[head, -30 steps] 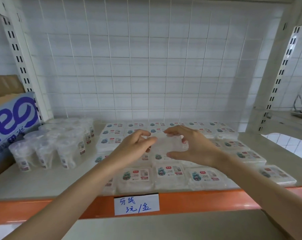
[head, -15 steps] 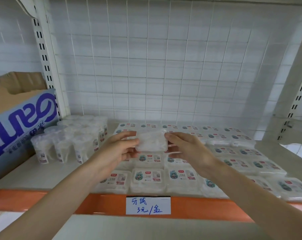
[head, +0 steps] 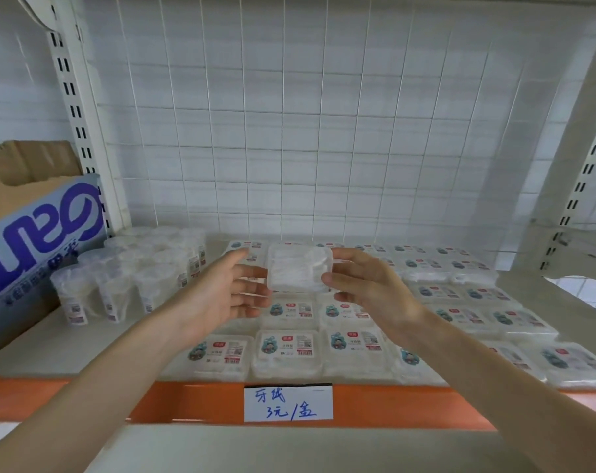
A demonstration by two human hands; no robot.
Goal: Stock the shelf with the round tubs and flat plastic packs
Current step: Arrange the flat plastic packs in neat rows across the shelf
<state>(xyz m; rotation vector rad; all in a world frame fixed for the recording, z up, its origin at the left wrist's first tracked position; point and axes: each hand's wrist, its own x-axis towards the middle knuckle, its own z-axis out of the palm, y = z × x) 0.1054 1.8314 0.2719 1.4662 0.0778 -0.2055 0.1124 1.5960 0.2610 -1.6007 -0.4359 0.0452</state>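
Observation:
A clear flat plastic pack is held up in the air above the shelf, its plain side toward me. My left hand supports its left edge with fingers under and beside it. My right hand pinches its right edge between thumb and fingers. Below them, several flat labelled packs lie in rows across the shelf. A cluster of round clear tubs stands at the shelf's left.
A blue and white cardboard box sits at far left beside the white upright post. A wire grid backs the shelf. The orange front rail carries a handwritten price tag.
Both hands lifted the flat pack off the rows and raised it slightly toward me. The camera view shifted left and closer.

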